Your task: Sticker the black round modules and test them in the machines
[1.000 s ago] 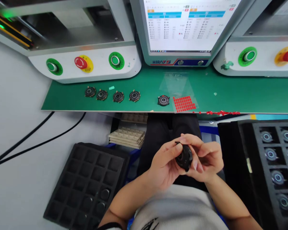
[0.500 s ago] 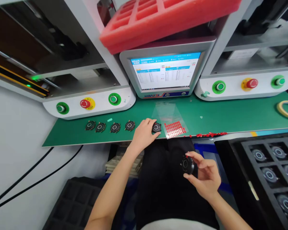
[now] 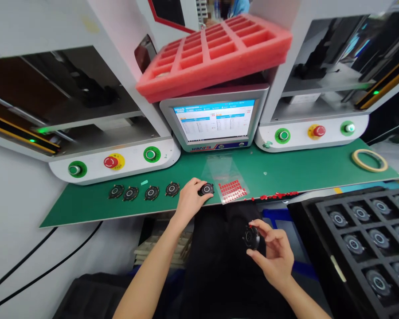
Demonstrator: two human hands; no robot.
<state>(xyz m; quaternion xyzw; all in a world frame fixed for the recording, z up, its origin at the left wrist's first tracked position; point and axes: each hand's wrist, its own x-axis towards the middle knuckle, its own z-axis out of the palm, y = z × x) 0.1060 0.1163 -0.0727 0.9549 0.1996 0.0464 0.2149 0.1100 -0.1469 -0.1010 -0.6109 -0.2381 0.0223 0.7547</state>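
My left hand (image 3: 192,201) is closed round a round black watch case (image 3: 206,189) at the front of the green bench. That case stays low at the bench surface, beside a clear bag with red stickers (image 3: 232,191). Over my lap, my right hand (image 3: 276,252) pinches a second watch case (image 3: 251,238) between thumb and fingers, its sensor side turned toward the left. A small red bit shows at the top edge of this case. Several more watch cases (image 3: 152,193) lie in a row to the left of my left hand.
A black foam tray (image 3: 344,241) with watch cases sits at the right. Loose red bits (image 3: 279,195) lie along the bench edge, and a tape roll (image 3: 369,160) farther right. Behind stand a screen (image 3: 216,122), a red foam tray (image 3: 216,57) and machines with buttons (image 3: 111,162).
The head view has tilted up, showing more of the red foam tray and the right-hand tray. Both hands keep hold of their watch cases with little visible movement.
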